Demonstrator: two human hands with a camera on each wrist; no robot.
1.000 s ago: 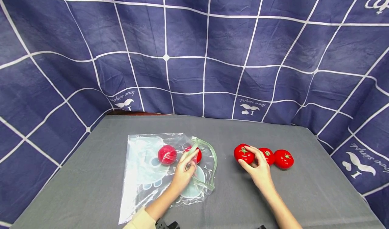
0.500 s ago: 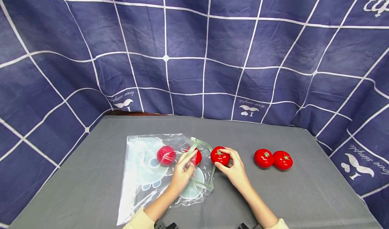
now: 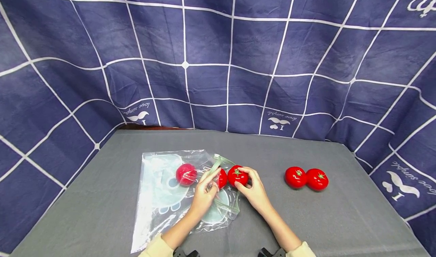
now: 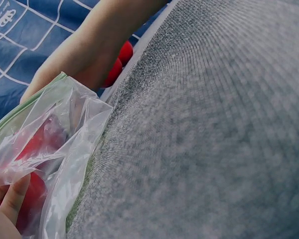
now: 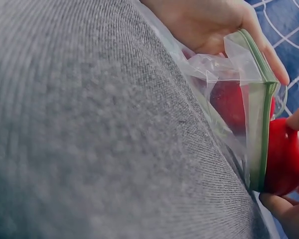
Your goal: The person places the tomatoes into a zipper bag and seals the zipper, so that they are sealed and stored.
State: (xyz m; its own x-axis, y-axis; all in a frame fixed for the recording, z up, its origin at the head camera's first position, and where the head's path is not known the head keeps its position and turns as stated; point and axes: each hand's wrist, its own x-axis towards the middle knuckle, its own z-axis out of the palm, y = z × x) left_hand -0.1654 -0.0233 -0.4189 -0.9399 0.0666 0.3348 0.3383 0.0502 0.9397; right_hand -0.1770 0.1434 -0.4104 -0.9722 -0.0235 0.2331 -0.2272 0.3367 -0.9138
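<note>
A clear zip bag (image 3: pixel 158 211) with a pale print and a green zip edge (image 5: pixel 261 124) lies on the table. My left hand (image 3: pixel 203 196) pinches the bag near its mouth. Inside lie a red ball-like fruit (image 3: pixel 186 174) and, partly hidden by that hand, a second red tomato (image 3: pixel 222 178). My right hand (image 3: pixel 254 192) grips a tomato (image 3: pixel 236 175) with a green star-shaped top, at the bag's mouth. In the right wrist view the held tomato (image 5: pixel 284 159) sits right at the zip edge; how far inside it is, I cannot tell.
Two more tomatoes, one (image 3: pixel 295 177) touching the other (image 3: pixel 317 179), sit to the right on the grey table (image 3: pixel 340 219). A blue curtain (image 3: pixel 211 83) with white lines hangs along the table's back and sides.
My right hand has carried the tomato leftward, away from the two on the right, to the bag's mouth. My left hand has stayed in place on the bag.
</note>
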